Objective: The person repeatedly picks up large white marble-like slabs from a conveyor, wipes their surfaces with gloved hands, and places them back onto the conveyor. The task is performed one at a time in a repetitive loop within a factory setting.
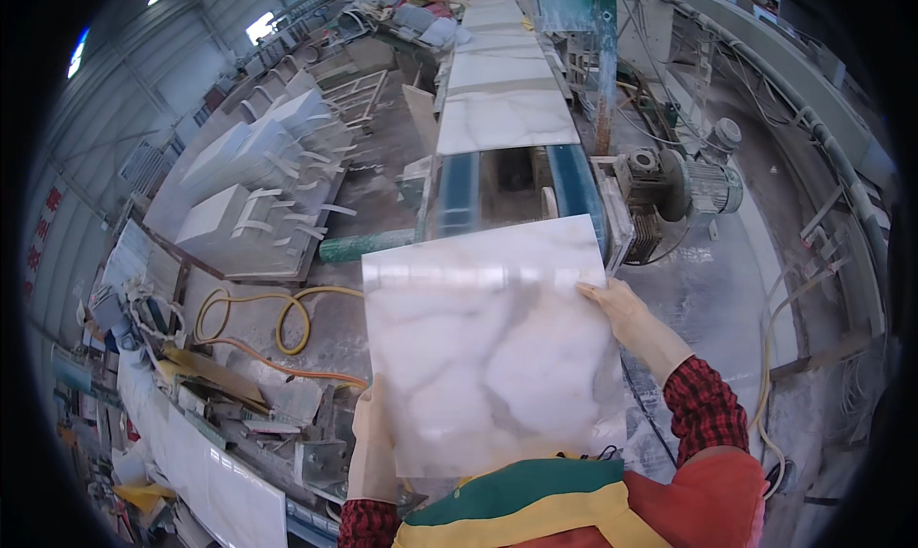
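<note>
A polished white marble tile (488, 357) with grey veins is held up in front of my body, between both gloved hands. My left hand (373, 443), in a pale glove, is closed on the tile's lower left edge; most of its fingers are hidden. Near the upper right edge, my right hand (623, 320) grips the same tile, thumb on its face and the other fingers out of sight behind. Just beyond the tile's far edge lies a conveyor with blue-green belts (462, 192). More white tiles (507, 118) rest in a row along it.
Stacks of white tiles (215, 223) with strips between them stand at the left. A yellow hose (292, 309) coils on the floor there. Right of the conveyor sits a grey motor (708, 186). A line with another tile (229, 486) runs along the lower left.
</note>
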Demonstrator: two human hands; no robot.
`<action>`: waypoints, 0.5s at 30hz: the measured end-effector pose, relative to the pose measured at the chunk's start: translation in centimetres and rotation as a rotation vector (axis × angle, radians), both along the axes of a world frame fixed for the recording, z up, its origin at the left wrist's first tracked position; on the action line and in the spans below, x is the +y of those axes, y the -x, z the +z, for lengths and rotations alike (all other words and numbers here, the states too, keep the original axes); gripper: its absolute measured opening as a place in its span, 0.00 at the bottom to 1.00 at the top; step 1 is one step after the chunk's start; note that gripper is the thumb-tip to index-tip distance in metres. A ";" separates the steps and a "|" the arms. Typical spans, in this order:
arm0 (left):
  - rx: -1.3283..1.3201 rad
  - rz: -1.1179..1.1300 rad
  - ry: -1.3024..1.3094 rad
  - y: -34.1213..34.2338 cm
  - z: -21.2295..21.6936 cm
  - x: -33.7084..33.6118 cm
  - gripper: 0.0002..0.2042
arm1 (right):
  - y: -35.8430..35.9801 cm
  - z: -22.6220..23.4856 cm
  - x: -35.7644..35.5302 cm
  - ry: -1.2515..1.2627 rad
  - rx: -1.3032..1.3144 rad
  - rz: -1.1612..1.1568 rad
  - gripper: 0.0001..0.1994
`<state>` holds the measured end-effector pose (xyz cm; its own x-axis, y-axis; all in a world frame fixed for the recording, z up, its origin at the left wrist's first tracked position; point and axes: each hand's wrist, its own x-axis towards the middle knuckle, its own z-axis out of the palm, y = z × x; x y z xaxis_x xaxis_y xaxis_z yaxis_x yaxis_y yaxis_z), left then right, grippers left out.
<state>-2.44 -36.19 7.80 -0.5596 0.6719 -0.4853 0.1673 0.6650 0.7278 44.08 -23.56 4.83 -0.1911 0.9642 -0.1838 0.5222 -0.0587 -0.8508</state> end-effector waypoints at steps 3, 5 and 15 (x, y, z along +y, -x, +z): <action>0.134 -0.042 0.017 -1.3 -3.3 4.6 0.36 | -3.2 -8.6 2.4 0.084 0.280 -0.222 0.21; 0.195 -0.165 0.017 -0.9 -4.6 7.3 0.36 | -4.0 -9.8 3.2 0.162 0.337 -0.366 0.21; 0.166 -0.485 0.057 -1.8 -3.5 20.2 0.35 | -2.2 -4.5 10.7 0.321 0.394 -0.744 0.28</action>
